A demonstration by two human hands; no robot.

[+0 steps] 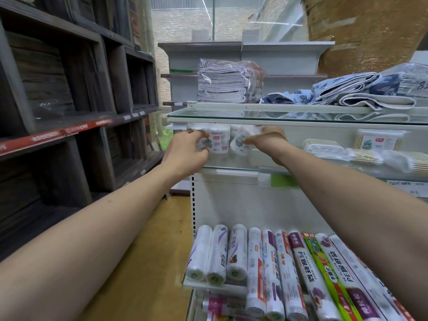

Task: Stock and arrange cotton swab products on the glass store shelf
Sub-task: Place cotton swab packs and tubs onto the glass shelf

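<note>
**Ana:** Head view first. Where are the swabs?

**Ben:** At the far left end of the middle glass shelf [231, 168], tucked under the upper glass shelf [301, 117]. An upright cotton swab tub [220, 141] stands there with its label facing out. The left hand [187, 154] is curled around a second tub [203, 142] just left of it, fingers closed on its side.

**Ana:** And the right hand?

**Ben:** The right hand [266, 141] pinches a tilted swab pack [239, 144] just right of the upright tub. That pack leans, top toward the back, and it is blurred, so I can't tell whether its base touches the glass.

**Ana:** What does the next move turn on?

**Ben:** My guess: the tilted pack's long axis has to come vertical to match the upright tub beside it. It sits right at the right hand's fingertips, so that hand is the one to straighten it and press it left against the row.

**Ana:** Anything else on that shelf?

**Ben:** More swab boxes [376, 141] and loose bags of swabs [347, 154] lie well to the right. Folded towels [222, 85] sit on the shelf above, plastic wrap rolls [289, 269] on the one below.
</note>
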